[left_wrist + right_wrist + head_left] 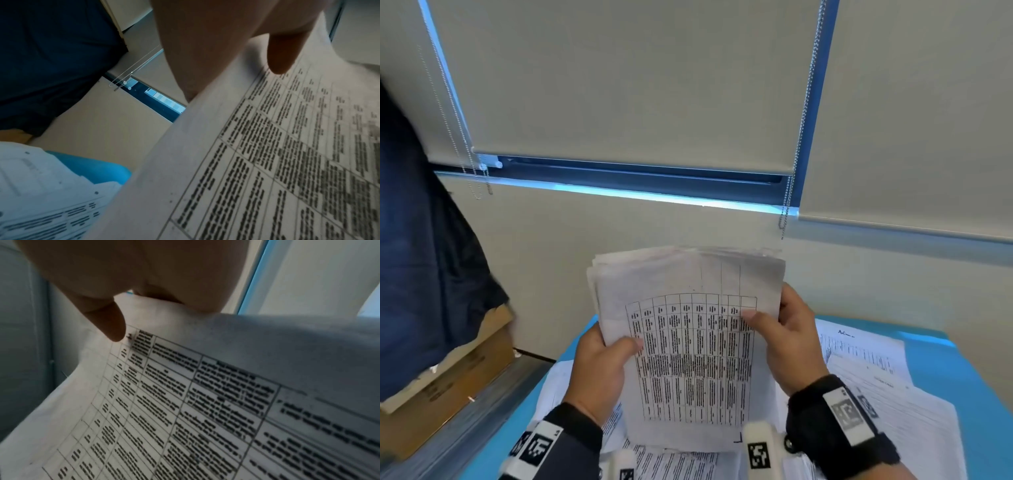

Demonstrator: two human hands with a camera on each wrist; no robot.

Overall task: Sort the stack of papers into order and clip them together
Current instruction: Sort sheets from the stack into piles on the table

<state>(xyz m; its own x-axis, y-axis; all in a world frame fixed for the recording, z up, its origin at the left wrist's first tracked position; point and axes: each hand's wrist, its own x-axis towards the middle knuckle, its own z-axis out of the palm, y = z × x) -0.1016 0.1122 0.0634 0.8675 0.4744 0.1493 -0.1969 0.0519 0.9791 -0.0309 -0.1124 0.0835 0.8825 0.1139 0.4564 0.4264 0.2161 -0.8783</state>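
Head view: left hand (599, 370) and right hand (791, 346) each clamp a side edge of the stack of papers (688, 329), held upright between them above the bench (962, 370); loose sheets (876, 363) lie beneath the right hand.
Left wrist: thumb (281, 55) presses the top sheet.
Right wrist: thumb (111, 324) likewise.
Advice: loosen both grips slightly and tap the lower edge square.
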